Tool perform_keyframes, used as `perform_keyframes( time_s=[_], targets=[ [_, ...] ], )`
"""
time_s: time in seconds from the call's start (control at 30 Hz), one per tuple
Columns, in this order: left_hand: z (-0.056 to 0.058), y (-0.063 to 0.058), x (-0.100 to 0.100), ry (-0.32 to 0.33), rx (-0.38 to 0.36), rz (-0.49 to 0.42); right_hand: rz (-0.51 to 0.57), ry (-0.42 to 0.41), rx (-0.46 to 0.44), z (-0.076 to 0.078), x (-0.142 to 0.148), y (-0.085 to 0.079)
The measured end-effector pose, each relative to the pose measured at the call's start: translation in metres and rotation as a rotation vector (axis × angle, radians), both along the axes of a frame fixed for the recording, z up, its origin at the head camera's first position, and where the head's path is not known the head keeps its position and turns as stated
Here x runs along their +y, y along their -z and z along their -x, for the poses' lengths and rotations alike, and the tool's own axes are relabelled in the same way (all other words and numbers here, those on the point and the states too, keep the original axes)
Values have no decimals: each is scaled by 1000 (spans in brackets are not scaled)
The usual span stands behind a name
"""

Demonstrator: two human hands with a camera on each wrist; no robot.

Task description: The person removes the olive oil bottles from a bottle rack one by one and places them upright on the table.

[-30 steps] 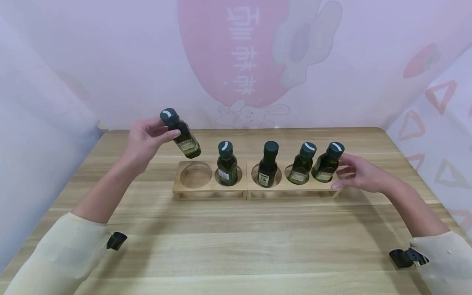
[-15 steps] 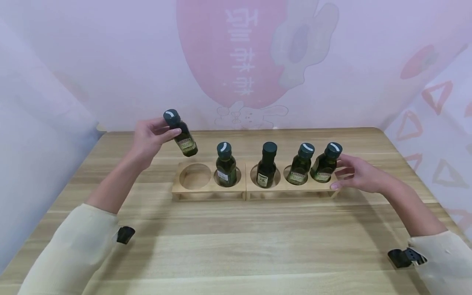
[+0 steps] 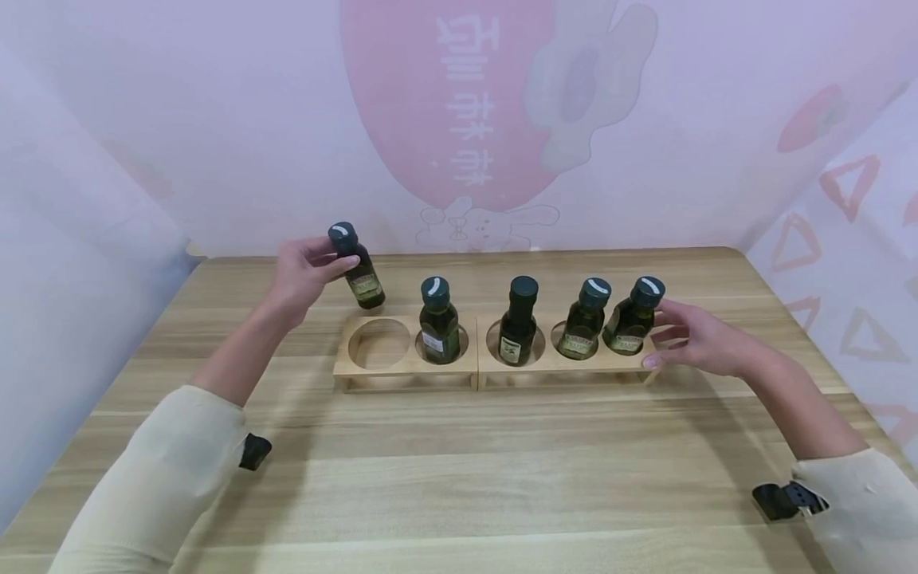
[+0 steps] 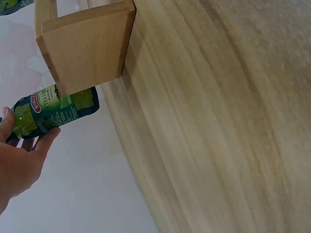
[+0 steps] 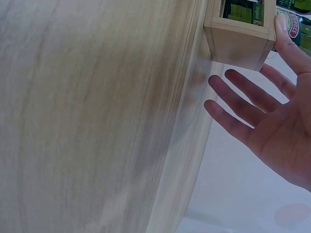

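My left hand (image 3: 304, 275) grips a dark green olive oil bottle (image 3: 366, 287) around its upper part, thumb in front. The bottle tilts slightly, behind and above the leftmost round hole of the left wooden rack (image 3: 358, 371). In the left wrist view its label (image 4: 48, 101) shows past the rack's end. My right hand (image 3: 706, 339) is at the right end of the right wooden rack (image 3: 559, 367), beside the rightmost bottle (image 3: 625, 339). In the right wrist view its thumb (image 5: 286, 41) lies along the rack's corner, and the other fingers are spread and fairly straight.
A bottle (image 3: 440, 331) stands in the left rack's other hole. A slimmer bottle (image 3: 518, 323) and another green bottle (image 3: 582, 323) stand in the right rack. The racks sit end to end on a wooden table (image 3: 459, 478), with a printed curtain (image 3: 287, 119) behind.
My left hand has moved right and slightly down with the bottle, which is now more upright and nearer the rack. My right hand has stayed at the rack's end.
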State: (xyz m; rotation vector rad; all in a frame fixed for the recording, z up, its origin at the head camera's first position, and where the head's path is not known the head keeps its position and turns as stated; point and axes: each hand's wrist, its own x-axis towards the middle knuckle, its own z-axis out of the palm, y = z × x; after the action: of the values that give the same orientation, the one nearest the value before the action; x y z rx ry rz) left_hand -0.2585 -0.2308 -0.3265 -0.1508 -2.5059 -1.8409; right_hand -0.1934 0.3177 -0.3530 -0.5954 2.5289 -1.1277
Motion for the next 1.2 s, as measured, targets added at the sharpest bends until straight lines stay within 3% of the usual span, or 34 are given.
perform_keyframes(
  time_s=[0.53, 0.87, 1.2],
  targets=[
    [7, 13, -3, -25, -12, -6, -11, 5, -12, 0, -1, 0],
    [8, 14, -1, -42, -37, -15, -29, 12, -16, -1, -1, 1],
    [11, 14, 0, -55, -55, -84, -24, 16, -15, -2, -1, 1]
  ],
)
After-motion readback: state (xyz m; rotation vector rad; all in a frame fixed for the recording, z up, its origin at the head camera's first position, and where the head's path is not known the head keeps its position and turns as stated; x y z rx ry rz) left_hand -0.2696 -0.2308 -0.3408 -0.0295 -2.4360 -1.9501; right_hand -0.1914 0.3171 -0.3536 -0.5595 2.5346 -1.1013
